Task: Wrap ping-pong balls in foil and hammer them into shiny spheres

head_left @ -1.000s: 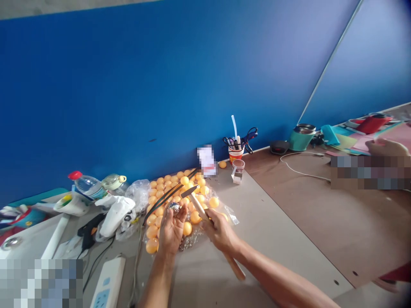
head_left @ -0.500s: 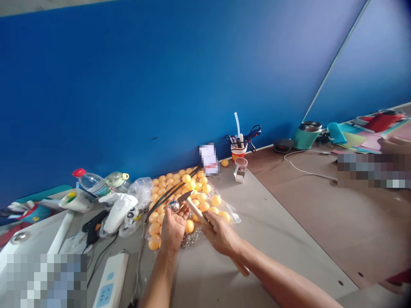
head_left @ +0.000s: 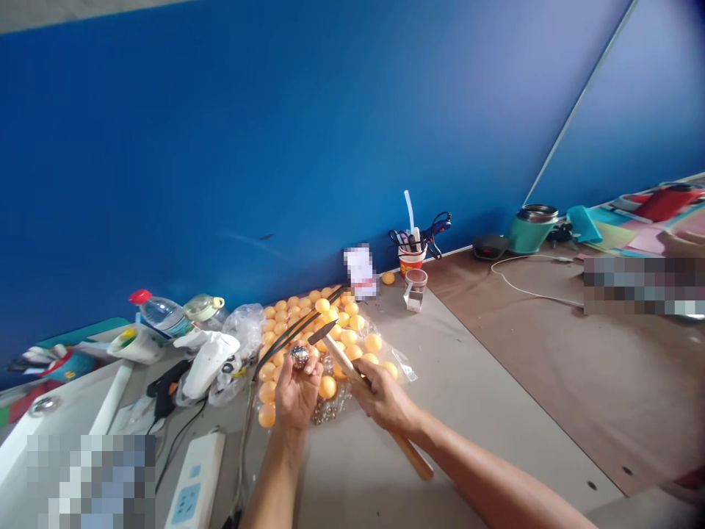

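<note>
My left hand point(head_left: 296, 394) is raised palm up with its fingertips pinched round a small shiny silver ball point(head_left: 299, 356). My right hand point(head_left: 384, 400) grips the wooden handle of a small hammer point(head_left: 352, 371), whose dark metal head points toward the silver ball from the right. Both hands hover over a clear plastic bag of orange table tennis balls point(head_left: 324, 330) lying on the grey table point(head_left: 474, 397). Thin black straps point(head_left: 286, 339) run across the balls.
Left of the balls lie crumpled plastic bags point(head_left: 242, 327), a white glue gun point(head_left: 206, 364), a water bottle point(head_left: 159, 312) and a power strip point(head_left: 192, 485). At the blue wall stand a cup of scissors and pens point(head_left: 410, 257), a clear jar point(head_left: 416, 283) and a teal pot point(head_left: 529, 228). Another person's blurred hand point(head_left: 644, 294) rests at right.
The hammer head has swung slightly up and away from the silver ball after nearing it. My left hand's fingers have closed more tightly round the ball. The view shifted a little.
</note>
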`<action>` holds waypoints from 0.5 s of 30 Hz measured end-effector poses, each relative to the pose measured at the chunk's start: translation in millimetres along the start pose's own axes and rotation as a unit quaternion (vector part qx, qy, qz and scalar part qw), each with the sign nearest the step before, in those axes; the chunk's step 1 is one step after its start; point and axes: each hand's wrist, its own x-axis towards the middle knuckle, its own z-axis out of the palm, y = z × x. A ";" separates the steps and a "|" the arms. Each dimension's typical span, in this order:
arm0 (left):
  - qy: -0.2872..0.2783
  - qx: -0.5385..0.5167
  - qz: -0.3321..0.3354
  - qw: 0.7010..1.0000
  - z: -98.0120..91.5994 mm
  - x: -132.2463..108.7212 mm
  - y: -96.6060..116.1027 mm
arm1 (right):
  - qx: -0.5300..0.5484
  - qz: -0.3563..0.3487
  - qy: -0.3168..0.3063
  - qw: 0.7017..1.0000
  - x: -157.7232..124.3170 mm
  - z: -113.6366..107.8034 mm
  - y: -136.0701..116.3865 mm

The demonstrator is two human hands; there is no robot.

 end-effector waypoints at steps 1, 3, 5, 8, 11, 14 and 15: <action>-0.001 -0.001 -0.002 1.000 -0.3 -0.3 0.5 | 0.001 -0.001 -0.001 1.000 -0.2 0.1 -0.8; -0.001 -0.003 -0.011 1.000 -0.7 -0.9 1.2 | -0.001 -0.004 -0.008 1.000 -0.8 0.0 -3.2; 0.000 -0.008 -0.018 1.000 -0.6 -1.2 1.3 | -0.006 -0.008 -0.015 1.000 -1.3 -0.5 -5.7; 0.006 -0.009 -0.012 1.000 0.2 -0.7 0.1 | -0.021 -0.017 -0.010 1.000 -1.7 -0.8 -6.8; 0.009 0.006 -0.009 1.000 -0.3 0.4 -2.1 | -0.048 -0.032 0.004 0.998 -1.9 0.9 -3.4; 0.016 0.022 -0.010 1.000 -2.7 1.3 -3.9 | -0.083 -0.034 -0.001 0.996 -1.7 3.7 1.1; 0.018 0.024 -0.010 1.000 -3.6 1.6 -4.2 | -0.089 -0.033 -0.004 0.996 -1.6 4.4 2.0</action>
